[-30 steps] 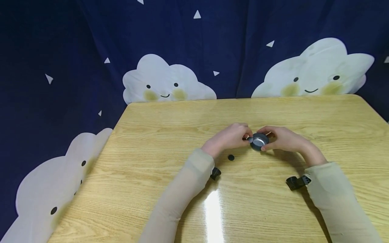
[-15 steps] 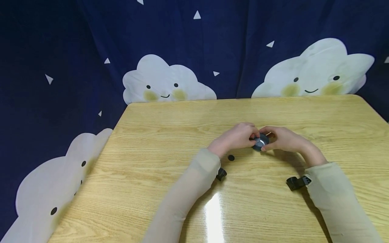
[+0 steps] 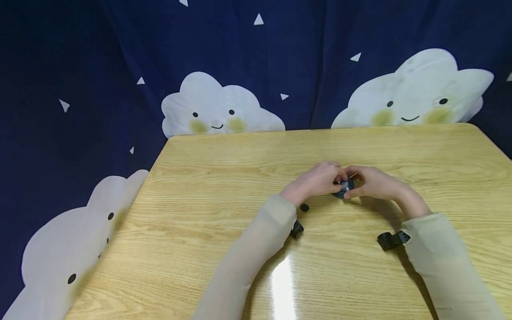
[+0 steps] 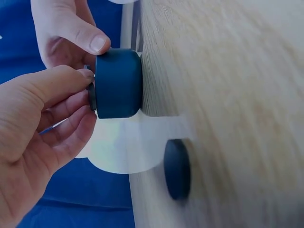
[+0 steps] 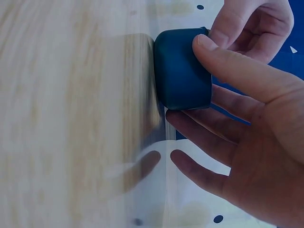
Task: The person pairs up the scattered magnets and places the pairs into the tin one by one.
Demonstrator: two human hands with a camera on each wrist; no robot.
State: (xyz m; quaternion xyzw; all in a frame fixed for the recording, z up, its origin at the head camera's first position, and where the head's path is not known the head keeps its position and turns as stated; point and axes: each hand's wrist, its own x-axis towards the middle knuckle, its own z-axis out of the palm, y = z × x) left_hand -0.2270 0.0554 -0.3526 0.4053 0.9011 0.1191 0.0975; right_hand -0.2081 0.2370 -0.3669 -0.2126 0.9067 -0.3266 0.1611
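Note:
A dark blue round cup [image 4: 118, 83] stands on the table, its silvery inside partly covered in the head view. My right hand [image 3: 374, 183] holds it from the right, thumb on the near side and fingers around the far side. At the cup's mouth, my left hand [image 3: 320, 180] pinches a small dark disc [image 4: 92, 97] between thumb and fingers. The disc sits at or just above the rim; whether it touches the inside is hidden. Another small dark disc [image 3: 305, 207] lies flat on the table, close to my left wrist.
The wooden table [image 3: 208, 213] reaches back to a dark blue curtain [image 3: 240, 44] with clouds on it. Black wrist-worn devices [image 3: 296, 230] stick out below both sleeves. A bright light reflection lies on the near tabletop.
My left hand has moved right with the small disc, from the cup's left edge to over its mouth. The right hand and the cup have stayed in place.

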